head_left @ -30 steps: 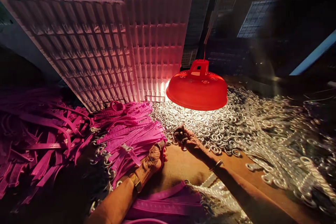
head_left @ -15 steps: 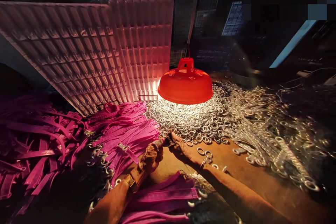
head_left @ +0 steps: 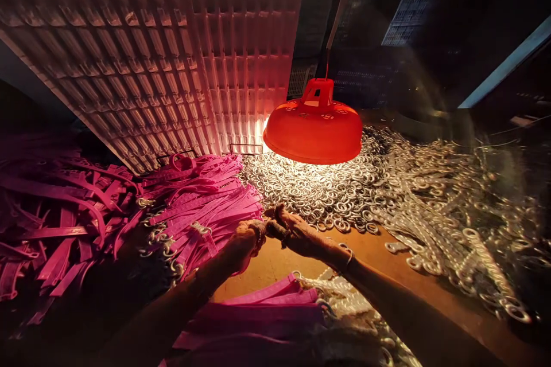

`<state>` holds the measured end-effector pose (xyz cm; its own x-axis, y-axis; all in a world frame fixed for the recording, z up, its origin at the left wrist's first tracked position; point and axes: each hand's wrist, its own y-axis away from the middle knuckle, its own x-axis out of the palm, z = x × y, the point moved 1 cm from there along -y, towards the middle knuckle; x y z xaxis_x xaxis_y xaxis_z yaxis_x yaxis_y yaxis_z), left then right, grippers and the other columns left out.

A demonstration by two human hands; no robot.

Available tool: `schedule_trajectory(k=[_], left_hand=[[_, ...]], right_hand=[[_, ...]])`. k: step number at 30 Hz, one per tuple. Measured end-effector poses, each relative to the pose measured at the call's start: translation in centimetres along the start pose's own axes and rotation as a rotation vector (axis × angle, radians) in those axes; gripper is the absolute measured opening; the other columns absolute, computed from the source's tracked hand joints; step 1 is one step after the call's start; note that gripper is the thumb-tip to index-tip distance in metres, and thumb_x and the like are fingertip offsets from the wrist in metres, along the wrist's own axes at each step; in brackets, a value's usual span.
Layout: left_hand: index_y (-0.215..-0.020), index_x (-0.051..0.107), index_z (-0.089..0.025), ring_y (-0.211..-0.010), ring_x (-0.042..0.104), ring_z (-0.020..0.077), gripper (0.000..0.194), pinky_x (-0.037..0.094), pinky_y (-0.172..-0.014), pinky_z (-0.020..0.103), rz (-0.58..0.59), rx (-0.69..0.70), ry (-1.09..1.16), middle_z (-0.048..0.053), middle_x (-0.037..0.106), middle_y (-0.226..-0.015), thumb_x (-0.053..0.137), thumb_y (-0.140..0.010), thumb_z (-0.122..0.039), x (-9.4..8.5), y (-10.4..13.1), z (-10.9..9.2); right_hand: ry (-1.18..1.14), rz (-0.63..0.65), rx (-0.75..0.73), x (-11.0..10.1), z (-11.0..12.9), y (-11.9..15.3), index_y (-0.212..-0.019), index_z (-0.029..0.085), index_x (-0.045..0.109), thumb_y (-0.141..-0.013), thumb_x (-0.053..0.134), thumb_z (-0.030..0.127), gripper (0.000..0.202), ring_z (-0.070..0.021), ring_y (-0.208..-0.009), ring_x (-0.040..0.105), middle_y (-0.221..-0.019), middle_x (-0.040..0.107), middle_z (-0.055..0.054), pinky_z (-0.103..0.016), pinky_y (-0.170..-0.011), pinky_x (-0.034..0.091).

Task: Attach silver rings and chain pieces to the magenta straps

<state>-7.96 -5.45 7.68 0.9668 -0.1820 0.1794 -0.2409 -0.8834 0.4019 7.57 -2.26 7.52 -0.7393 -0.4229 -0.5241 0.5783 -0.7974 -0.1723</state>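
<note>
1. Where my left hand (head_left: 246, 241) and right hand (head_left: 299, 234) meet, my curled fingers (head_left: 279, 231) press together; dark coverings and shadow hide the gap, so I cannot tell what they are clamped on, if anything.
2. Under my left fingers shows a pink sliver (head_left: 246, 265), too small to make out.
3. Just left of my fingers fan the pink straps (head_left: 215, 206): flat, narrow, glossy, with silvery metal ends (head_left: 172, 264).
4. Below my fingers, nearer my body, lies another pink bundle (head_left: 275, 298), its lower part lost in darkness.
5. Just beyond my fingertips spreads a heap of silver rings (head_left: 344, 206).
6. Farther right, pale ringed strips (head_left: 443, 212) blur into shadow.
7. Beyond, above the rings, hangs a red lampshade (head_left: 313, 132), its bulb hidden; the ribbed panel (head_left: 241, 69) is cut off on top.
</note>
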Motion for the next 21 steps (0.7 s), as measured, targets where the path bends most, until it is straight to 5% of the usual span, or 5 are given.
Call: schedule_trajectory(k=[4,8,14,21], left_hand=[[-0.059,0.051,-0.015,-0.035,0.018,0.0029,0.029,0.009,-0.038,0.023,0.077,-0.068,-0.102,-0.01,0.031,-0.04,0.063,-0.065,-0.041,0.6,2.5,-2.3],[-0.061,0.062,-0.011,-0.041,0.028,0.0044,0.033,0.015,-0.042,0.024,0.275,-0.103,-0.215,-0.005,0.041,-0.046,0.063,-0.072,-0.042,1.3,6.0,-1.2],[-0.065,0.06,-0.011,-0.056,0.049,0.0109,0.036,0.035,-0.053,0.024,0.401,-0.19,0.022,0.002,0.054,-0.06,0.063,-0.076,-0.045,2.8,10.1,2.6],[-0.065,0.059,-0.01,-0.059,0.049,0.0107,0.037,0.038,-0.056,0.024,0.344,-0.063,0.005,0.002,0.053,-0.062,0.06,-0.079,-0.045,3.6,11.3,3.4]], right_hand=[[0.014,0.128,0.092,-0.2,4.1,3.4,-0.1,0.02,0.042,-0.088,0.047,0.031,0.017,-0.006,-0.038,0.037,-0.056,0.047,0.006,-0.018,-0.038,0.025],[0.149,0.064,0.111,1.4,6.4,8.4,-0.092,0.021,0.045,-0.084,0.053,0.03,0.014,-0.0085,-0.041,0.039,-0.058,0.053,0.002,-0.023,-0.041,0.017],[-0.005,0.0,0.199,3.7,6.1,14.4,-0.09,0.021,0.053,-0.086,0.053,0.038,0.017,-0.0116,-0.047,0.039,-0.059,0.052,-0.001,-0.024,-0.043,0.024],[-0.377,0.125,0.345,5.7,5.7,14.8,-0.087,0.02,0.047,-0.092,0.032,0.058,0.041,-0.0099,-0.051,0.032,-0.062,0.045,0.001,-0.021,-0.043,0.026]])
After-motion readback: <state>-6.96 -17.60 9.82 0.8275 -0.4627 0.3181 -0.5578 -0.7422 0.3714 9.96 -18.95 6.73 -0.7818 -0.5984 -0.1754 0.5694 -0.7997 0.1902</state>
